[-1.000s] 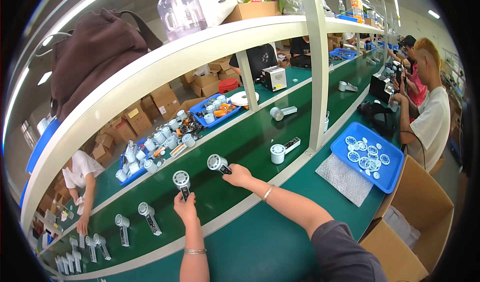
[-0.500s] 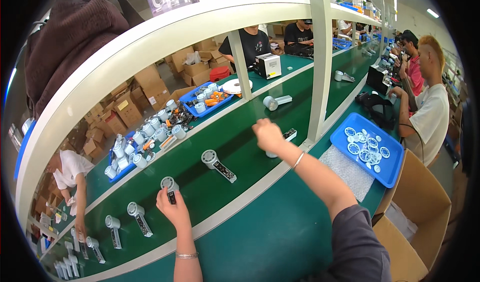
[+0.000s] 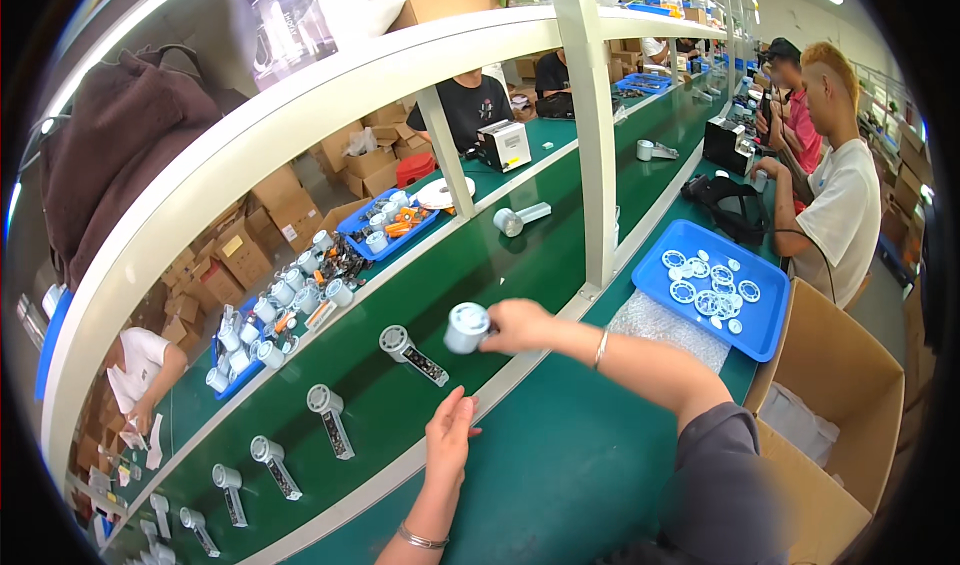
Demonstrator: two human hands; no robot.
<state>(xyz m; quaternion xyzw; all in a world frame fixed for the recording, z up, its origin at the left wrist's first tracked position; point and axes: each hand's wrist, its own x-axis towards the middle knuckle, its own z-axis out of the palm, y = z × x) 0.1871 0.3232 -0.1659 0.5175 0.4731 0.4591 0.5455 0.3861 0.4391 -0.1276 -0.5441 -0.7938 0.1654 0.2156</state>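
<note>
My right hand (image 3: 520, 325) is closed on a pale blue-white round-headed device (image 3: 467, 328), lifted over the green conveyor belt (image 3: 420, 295). Its cup-shaped head points left and is slightly smeared by motion; my fingers hide the rest. Near the belt's front edge my left hand (image 3: 450, 433) holds nothing, its fingers loosely stretched. Closest to it on the belt lies another such device (image 3: 412, 355), with dark circuitry showing along its handle. Further left along the belt, several more of these devices (image 3: 330, 420) lie in a row.
A blue tray (image 3: 655, 305) of white rings and discs stands at the right, beside bubble wrap (image 3: 660, 330) and an open cardboard box (image 3: 850, 385). A white shelf post (image 3: 590, 165) rises at the belt's edge. Co-workers sit nearby; parts trays (image 3: 375, 253) line the far side.
My right hand has picked up a device from the belt's near edge and carried it left. My left hand has let go of another device and moved right, toward the near edge.
</note>
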